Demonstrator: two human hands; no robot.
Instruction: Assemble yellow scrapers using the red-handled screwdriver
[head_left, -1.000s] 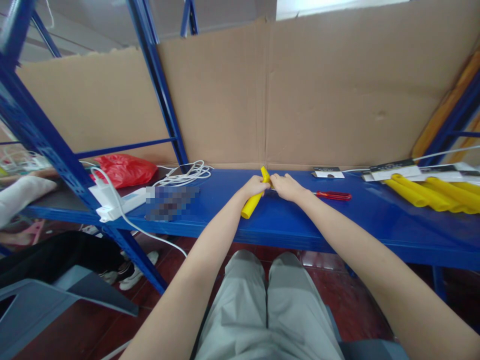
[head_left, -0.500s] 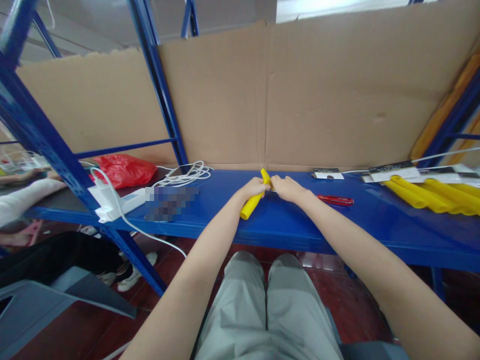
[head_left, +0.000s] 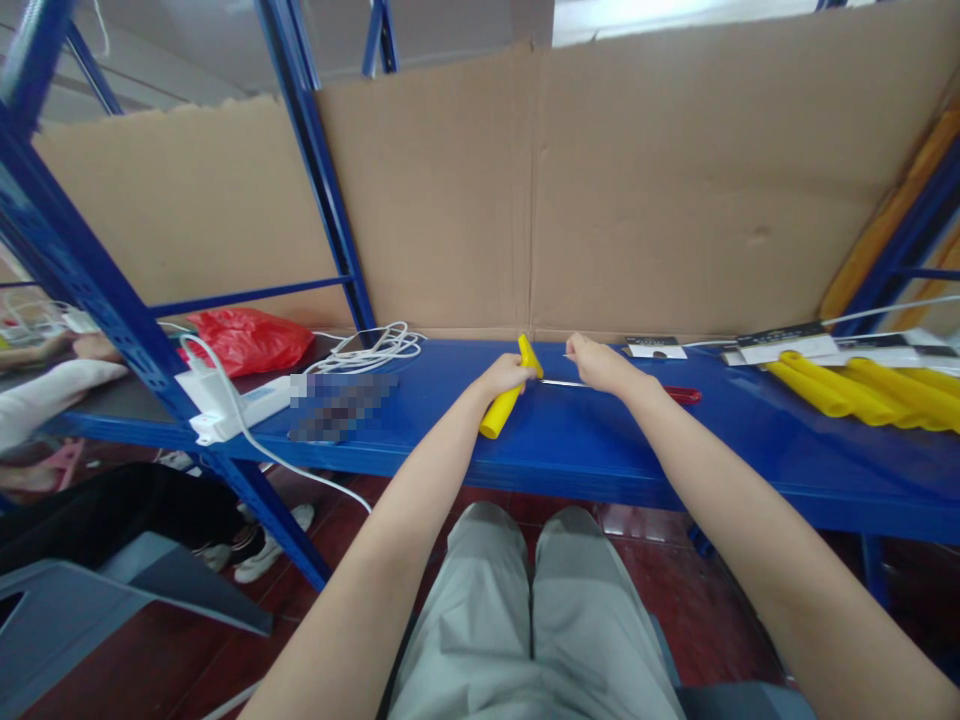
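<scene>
My left hand (head_left: 508, 376) is closed round a yellow plastic piece with a tube-like handle (head_left: 498, 414). Its narrower upper end sticks out past my fingers, slanting up and left. To the right, my right hand (head_left: 598, 364) is apart from the yellow piece, just above the table. Its fingers are pinched together, and a tiny pale tip shows at them, too small to name. Below lies a red-handled screwdriver (head_left: 682, 395); its metal shaft reaches left towards the yellow piece, and my right wrist covers part of it.
Several yellow tubes (head_left: 862, 388) and black-and-white cards (head_left: 787, 345) lie at the right of the blue table (head_left: 420, 430). Leftward are a white power strip (head_left: 262, 400), coiled white cable (head_left: 375, 350) and a red plastic bag (head_left: 251, 340). Another person's sleeve (head_left: 56, 398) shows at far left.
My right hand has moved right, away from the yellow piece, uncovering the screwdriver's shaft. My left hand stays on the yellow piece, almost unmoved.
</scene>
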